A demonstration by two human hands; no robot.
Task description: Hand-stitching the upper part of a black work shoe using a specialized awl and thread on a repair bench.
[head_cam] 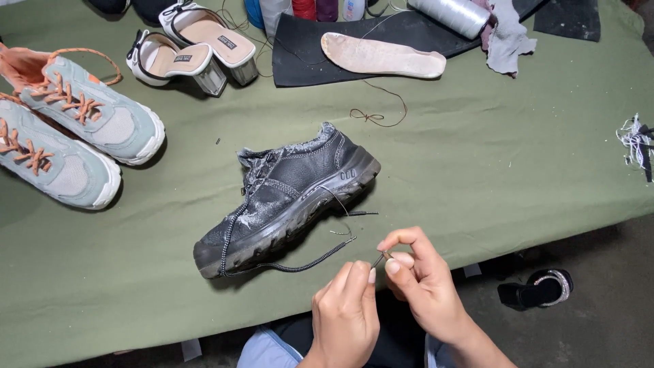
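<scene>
A small metal needle point(379, 259) is pinched between the fingertips of the left hand point(346, 315) and the right hand point(424, 279), both closed narrowly on it, just off the near edge of the table point(477, 170). Whether thread is carried by the needle cannot be told.

A worn black shoe point(289, 197) is laid on its side on the green cloth, near the hands but apart from them, its speckled lace point(300, 262) trailed loose toward them. To the left, two pale green sneakers point(75, 129) with orange laces are set side by side. Behind them, a pair of white heeled sandals point(194, 51) is seen. A beige insole point(381, 56) is laid on a black sheet point(306, 48) at the far edge, with a grey spool point(449, 13) beside it. A knotted thread point(375, 112) lies between insole and shoe. No open container is shown; several spools are cut off by the upper edge.
</scene>
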